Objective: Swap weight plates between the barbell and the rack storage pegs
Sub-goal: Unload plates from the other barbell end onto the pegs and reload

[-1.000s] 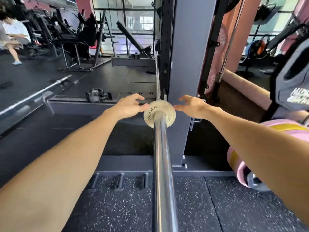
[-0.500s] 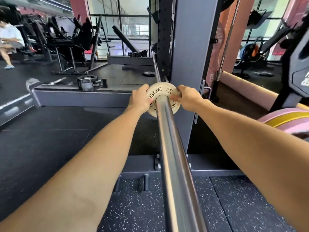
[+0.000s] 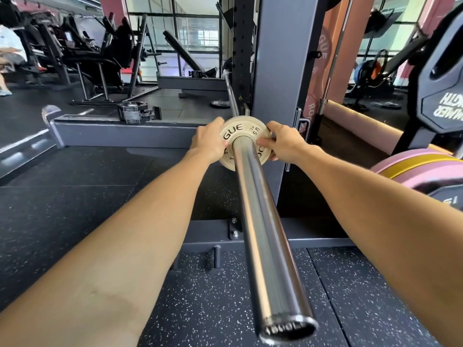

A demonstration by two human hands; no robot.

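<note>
Gripping small plate (image 3: pixel 244 136) both hands, left (image 3: pixel 209 141), right (image 3: pixel 284 144); rack upright (image 3: pixel 278 71) directly behind.

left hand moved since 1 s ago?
Yes. The left hand has closed rightward onto the small plate on the barbell sleeve; earlier only its fingertips touched the rim.

A small cream-white weight plate (image 3: pixel 244 141), lettered in black with "GUE" showing, sits threaded on the chrome barbell sleeve (image 3: pixel 263 221), far up the sleeve from its open end, which lies nearest the camera. The plate stands upright, square to the sleeve, just in front of the grey rack upright (image 3: pixel 280 71). To the right of the sleeve, pink-and-yellow plates (image 3: pixel 421 164) and a dark plate (image 3: pixel 443 96) hang stored at the rack's side.
</note>
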